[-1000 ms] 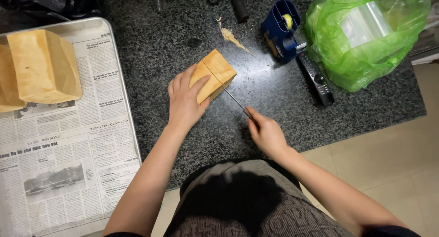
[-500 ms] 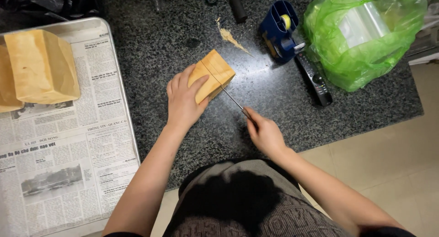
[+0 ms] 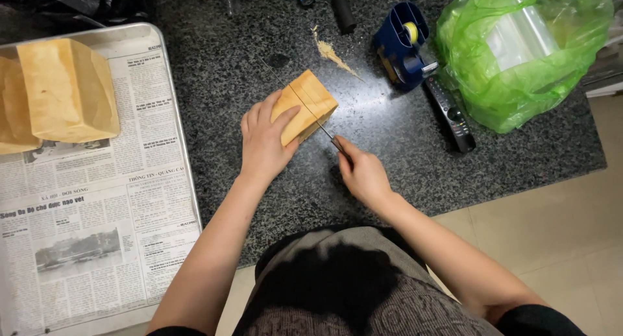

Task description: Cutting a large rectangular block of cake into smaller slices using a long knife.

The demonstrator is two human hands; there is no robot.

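While the left hand point(image 3: 263, 141) lies flat over the near half of a small yellow loaf point(image 3: 305, 106) on the dark speckled counter point(image 3: 389, 154), fingers spread and pressing down, the right hand point(image 3: 363, 174) is curled tight round a knife point(image 3: 310, 112) whose handle is swallowed by the fist. Only the thin blade shows, lying across the loaf's top, and how deep it sits I cannot make out. Bigger loaves point(image 3: 65, 89) on the newspaper-lined tray point(image 3: 170, 115) run off the left edge.
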